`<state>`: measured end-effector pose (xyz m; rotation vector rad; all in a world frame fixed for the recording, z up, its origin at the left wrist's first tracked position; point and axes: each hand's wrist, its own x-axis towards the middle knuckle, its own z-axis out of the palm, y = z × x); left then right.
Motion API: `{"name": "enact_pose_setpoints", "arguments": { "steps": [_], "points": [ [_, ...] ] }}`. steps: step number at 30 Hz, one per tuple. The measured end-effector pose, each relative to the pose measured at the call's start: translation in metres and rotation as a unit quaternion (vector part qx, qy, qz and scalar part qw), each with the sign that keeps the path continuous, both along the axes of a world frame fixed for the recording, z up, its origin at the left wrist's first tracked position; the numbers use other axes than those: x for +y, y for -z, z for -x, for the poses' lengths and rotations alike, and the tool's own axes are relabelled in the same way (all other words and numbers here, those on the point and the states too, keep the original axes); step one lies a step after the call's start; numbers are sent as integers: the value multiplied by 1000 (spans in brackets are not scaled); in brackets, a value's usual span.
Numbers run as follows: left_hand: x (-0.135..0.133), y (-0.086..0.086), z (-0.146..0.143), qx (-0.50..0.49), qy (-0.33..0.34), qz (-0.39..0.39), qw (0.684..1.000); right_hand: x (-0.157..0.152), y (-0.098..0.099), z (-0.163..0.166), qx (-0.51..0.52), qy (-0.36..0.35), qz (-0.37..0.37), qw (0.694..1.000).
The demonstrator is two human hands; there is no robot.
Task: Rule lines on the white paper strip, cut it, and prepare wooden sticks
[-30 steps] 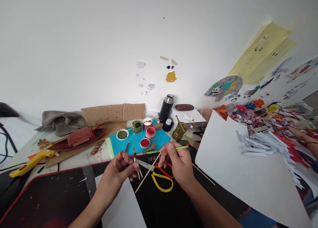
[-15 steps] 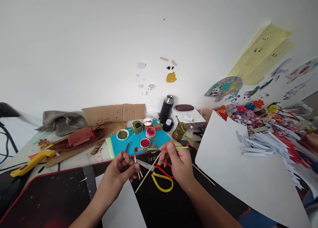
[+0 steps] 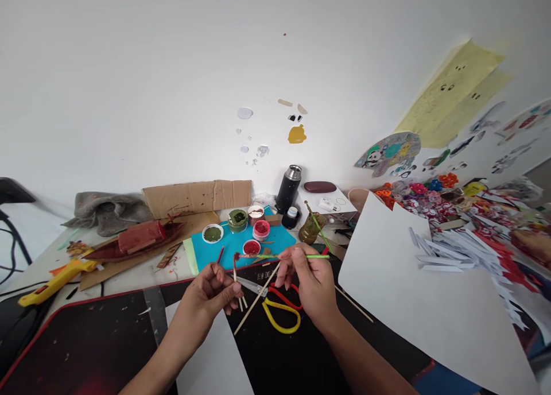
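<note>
My left hand (image 3: 213, 294) pinches a pair of thin wooden sticks (image 3: 239, 289) with red-brown painted tips, held upright over the black mat. My right hand (image 3: 310, 283) grips a green-handled paintbrush (image 3: 284, 256) that lies nearly level, its brown tip touching the top of the sticks. Below the hands lie scissors (image 3: 275, 303) with red and yellow handles and a long bare skewer (image 3: 253, 300).
Small paint pots (image 3: 252, 247) stand on a blue sheet (image 3: 228, 243). A red model boat (image 3: 138, 239), cardboard (image 3: 196, 196), a yellow glue gun (image 3: 54, 280), a black flask (image 3: 289, 188), a brush jar (image 3: 310, 227) and white paper (image 3: 426, 303) surround them. Another person's hand (image 3: 534, 243) is at right.
The brush has shifted slightly along the stick tips. The other person's hand at the far right has drawn back.
</note>
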<state>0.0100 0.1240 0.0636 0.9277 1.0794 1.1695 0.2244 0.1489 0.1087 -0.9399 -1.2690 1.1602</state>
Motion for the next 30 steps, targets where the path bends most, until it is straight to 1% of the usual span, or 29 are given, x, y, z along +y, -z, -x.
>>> {"name": "enact_pose_setpoints", "arguments": {
  "steps": [6, 13, 20, 26, 30],
  "points": [
    [3, 1, 1, -14, -2, -1, 1000, -4, 0, -1, 2, -22, 0, 1000],
    [0, 0, 0, -21, 4, 0, 1000, 0, 3, -2, 14, 3, 9, 1000],
    [2, 2, 0, -26, 4, 2, 1000, -3, 6, -1, 1, -22, 25, 999],
    [2, 2, 0, -32, -3, -5, 999, 1, 9, -2, 19, 22, 33, 999],
    [2, 3, 0, -37, -12, -16, 999, -2, 19, 3, 25, 17, 48, 998]
  ]
}}
